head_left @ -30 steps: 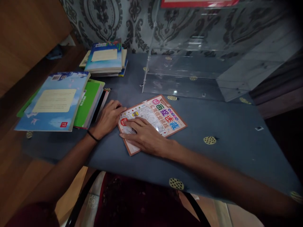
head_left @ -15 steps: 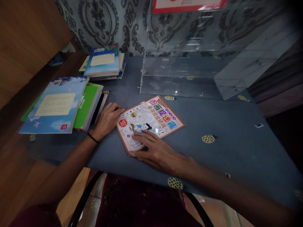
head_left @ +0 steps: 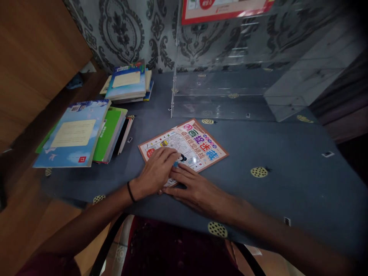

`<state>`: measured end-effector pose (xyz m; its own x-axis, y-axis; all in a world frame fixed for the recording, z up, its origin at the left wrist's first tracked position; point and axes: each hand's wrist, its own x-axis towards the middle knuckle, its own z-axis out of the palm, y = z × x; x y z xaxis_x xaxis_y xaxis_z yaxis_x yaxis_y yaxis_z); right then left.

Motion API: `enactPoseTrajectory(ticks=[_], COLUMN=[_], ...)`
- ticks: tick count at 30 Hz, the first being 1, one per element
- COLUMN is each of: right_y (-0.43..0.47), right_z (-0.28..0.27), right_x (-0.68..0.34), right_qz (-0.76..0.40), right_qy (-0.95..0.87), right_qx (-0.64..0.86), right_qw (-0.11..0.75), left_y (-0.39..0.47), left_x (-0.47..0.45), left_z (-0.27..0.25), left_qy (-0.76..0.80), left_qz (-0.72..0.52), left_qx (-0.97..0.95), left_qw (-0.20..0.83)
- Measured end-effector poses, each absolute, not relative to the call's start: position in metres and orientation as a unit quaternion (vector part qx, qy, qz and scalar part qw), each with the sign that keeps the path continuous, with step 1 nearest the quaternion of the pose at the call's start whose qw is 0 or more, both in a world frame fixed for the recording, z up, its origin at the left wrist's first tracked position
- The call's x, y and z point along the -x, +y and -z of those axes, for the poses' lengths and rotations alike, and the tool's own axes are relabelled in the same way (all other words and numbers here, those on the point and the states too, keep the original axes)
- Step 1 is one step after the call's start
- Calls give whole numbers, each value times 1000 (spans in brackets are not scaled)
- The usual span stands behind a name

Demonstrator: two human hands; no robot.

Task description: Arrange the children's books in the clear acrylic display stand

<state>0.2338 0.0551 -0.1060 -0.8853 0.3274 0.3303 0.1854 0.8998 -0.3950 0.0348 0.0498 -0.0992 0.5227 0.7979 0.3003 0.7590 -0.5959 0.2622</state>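
Under the left hand (head_left: 158,168) and right hand (head_left: 198,189), a book (head_left: 199,143) on the table (head_left: 293,161)
The left has moved from the left corner to meet the right, so both cover the near side; right loosely spread, left's grip unclear

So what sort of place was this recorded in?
Likely a study corner at home, though that's partly a guess: there are stacked books, a clear rack and a pineapple-print table.

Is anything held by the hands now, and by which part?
Left hand and right hand lie over the booklet at its near side; a grip cannot be told.
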Motion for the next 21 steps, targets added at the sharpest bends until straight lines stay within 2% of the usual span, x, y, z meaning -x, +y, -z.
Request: enactPoseTrajectory(ticks=[6, 12, 21], right_y=[60, 84, 89], right_z=[112, 121, 132], right_x=[-262, -317, -336], right_qz=[-202, -171, -97], right_qy=[-943, -907, -886], right_qx=[158, 281, 347], right_qw=[213, 263, 293], left_y=[48, 38, 40], left_x=[-39, -61, -103], left_z=[95, 78, 73], left_qy=[458, 428, 401], left_qz=[-110, 12, 29], left_qx=[-882, -899, -905], left_qw=[-8, -92, -136])
